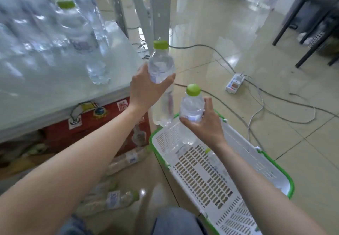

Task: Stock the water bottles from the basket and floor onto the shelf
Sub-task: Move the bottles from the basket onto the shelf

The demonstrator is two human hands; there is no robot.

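Observation:
My left hand (146,89) grips a clear water bottle (161,64) with a green cap, held upright just off the right edge of the white shelf (60,88). My right hand (205,122) grips a second green-capped bottle (192,104) above the far end of the white basket (271,168) with a green rim. One more bottle (215,158) lies inside the basket. Several bottles stand on the shelf (77,25), blurred. Other bottles lie on the floor (111,200) at my left, and one lies beside the red box (128,159).
A red cardboard box (95,126) sits under the shelf. White shelf posts (145,14) rise behind the bottle. A power strip (234,84) and loose cables (275,110) cross the tiled floor to the right. Dark table legs (302,33) stand at the far right. My knee (174,222) is at the bottom.

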